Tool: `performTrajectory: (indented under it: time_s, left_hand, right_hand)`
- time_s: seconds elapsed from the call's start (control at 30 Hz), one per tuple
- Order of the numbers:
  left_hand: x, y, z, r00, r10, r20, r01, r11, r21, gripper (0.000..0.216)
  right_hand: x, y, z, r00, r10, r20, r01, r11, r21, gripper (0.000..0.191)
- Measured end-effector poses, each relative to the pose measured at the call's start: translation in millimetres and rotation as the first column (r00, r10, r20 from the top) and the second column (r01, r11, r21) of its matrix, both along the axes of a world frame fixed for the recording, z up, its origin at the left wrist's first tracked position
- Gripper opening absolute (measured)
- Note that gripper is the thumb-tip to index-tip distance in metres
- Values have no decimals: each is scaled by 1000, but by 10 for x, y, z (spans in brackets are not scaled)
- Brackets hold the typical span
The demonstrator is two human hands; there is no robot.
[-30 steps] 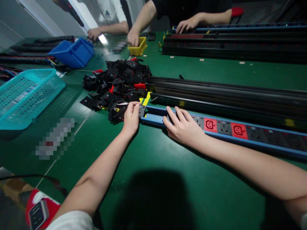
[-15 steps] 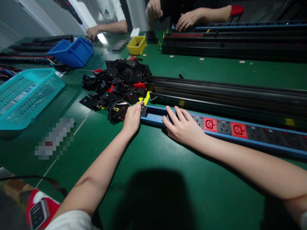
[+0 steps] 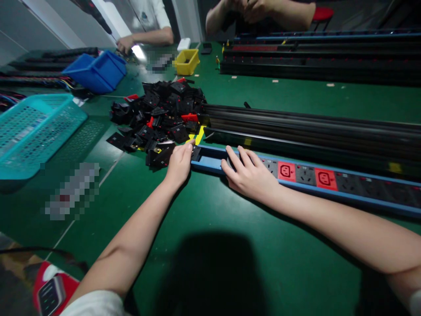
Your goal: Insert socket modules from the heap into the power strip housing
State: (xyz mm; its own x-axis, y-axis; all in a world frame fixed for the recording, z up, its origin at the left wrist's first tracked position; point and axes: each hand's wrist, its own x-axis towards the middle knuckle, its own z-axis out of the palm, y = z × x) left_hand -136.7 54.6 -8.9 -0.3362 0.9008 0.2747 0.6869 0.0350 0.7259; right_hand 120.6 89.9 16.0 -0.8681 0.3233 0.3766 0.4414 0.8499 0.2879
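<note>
A long blue power strip housing [image 3: 210, 162] lies across the green table, with black and red socket modules fitted along its right part. My left hand [image 3: 179, 162] is closed around its left end, beside a black socket module [image 3: 196, 152] in the channel. An open stretch of blue channel shows between my two hands. My right hand [image 3: 251, 173] lies over the strip with its fingers spread, resting on black modules that it partly hides. Just right of it is a red socket module [image 3: 286, 171]. What lies under my left fingers is hidden.
Loose black and red modules [image 3: 164, 109] are heaped behind my left hand. Black rails [image 3: 296, 125] lie behind the strip. A turquoise basket [image 3: 42, 131], a blue bin [image 3: 97, 72] and a yellow bin [image 3: 187, 62] stand leftward. Across the table are co-workers' arms [image 3: 149, 37].
My hands keep their places on the strip; the whole view shifts slightly left. Across the table, a co-worker's hand has lifted off the far strip and joined the other hand.
</note>
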Motion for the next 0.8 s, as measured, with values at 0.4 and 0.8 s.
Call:
performTrajectory:
  time_s: [0.4,0.8]
  left_hand:
    - [71,-29,32,997,-67,-30,66,997,-25,54]
    - [123,-28,18,998,-15,-67,15,1000,-4,31]
  right_hand:
    - [-7,-6,8,1000,-25,-7,25,1000,6,55]
    - [-17,-27,26,998,-58,-31,55,995,-81,65]
